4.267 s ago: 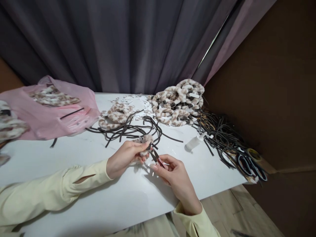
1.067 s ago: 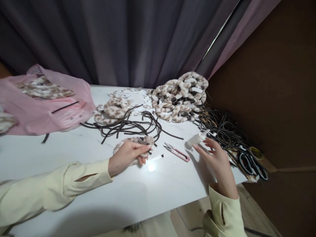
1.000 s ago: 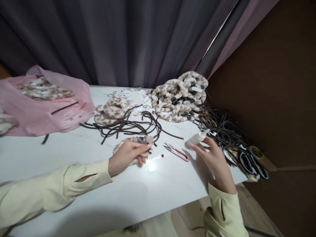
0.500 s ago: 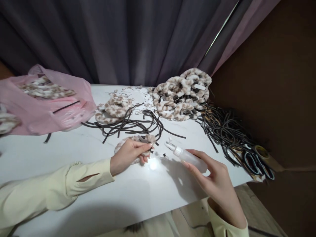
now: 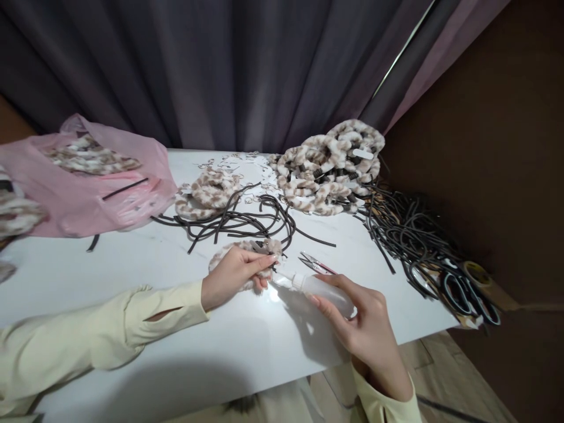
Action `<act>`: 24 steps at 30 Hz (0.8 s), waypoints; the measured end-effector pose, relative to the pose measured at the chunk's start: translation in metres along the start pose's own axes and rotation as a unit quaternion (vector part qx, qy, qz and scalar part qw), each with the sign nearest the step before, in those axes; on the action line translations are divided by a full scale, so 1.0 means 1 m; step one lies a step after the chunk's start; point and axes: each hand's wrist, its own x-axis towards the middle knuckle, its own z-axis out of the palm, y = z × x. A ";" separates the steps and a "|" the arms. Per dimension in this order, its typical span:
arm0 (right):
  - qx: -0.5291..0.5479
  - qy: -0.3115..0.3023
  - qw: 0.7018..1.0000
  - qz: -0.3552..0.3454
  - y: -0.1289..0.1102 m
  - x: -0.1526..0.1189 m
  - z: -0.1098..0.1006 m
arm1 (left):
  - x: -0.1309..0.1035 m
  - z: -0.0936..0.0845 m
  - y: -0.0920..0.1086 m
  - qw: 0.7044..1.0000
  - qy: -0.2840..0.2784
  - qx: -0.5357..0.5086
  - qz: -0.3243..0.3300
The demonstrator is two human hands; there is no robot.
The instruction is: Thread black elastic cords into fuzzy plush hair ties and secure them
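Observation:
My left hand (image 5: 240,271) pinches a fluffy white-and-brown spotted ring (image 5: 222,254) with a dark cord end at its right side. The ring rests low over the white table, partly hidden by my fingers. My right hand (image 5: 361,314) is wrapped round a translucent white squeeze bottle (image 5: 328,294), tilted with its nozzle pointing left. The nozzle tip is at the cord end beside my left fingertips; whether it touches I cannot tell. Small thread snips (image 5: 315,262) lie on the table just behind the bottle.
Loose dark cords (image 5: 238,226) lie beyond my hands, with a few fluffy rings (image 5: 209,194) behind them. A heap of fluffy rings (image 5: 330,167) stands back right. More cords (image 5: 409,229), scissors (image 5: 469,296) and tape (image 5: 478,273) crowd the right edge. A pink bag (image 5: 154,153) sits left.
My right hand has brought the bottle left, its nozzle now up to the cord end at my left hand. The snips have come into fuller view. My left hand keeps its pinch.

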 end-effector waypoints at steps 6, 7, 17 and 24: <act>-0.005 0.005 1.000 -0.005 0.000 0.001 0.004 | 0.000 0.000 0.001 1.000 0.000 -0.005 -0.002; -0.005 0.006 1.000 -0.008 0.000 0.001 0.004 | 0.000 0.000 0.001 1.000 0.000 -0.004 -0.003; 0.004 0.003 1.000 -0.011 0.000 0.002 0.004 | 0.001 0.000 0.001 1.000 0.001 -0.007 -0.003; 0.007 0.002 1.000 -0.018 0.000 0.002 0.004 | 0.001 0.000 0.001 1.000 0.005 0.007 -0.002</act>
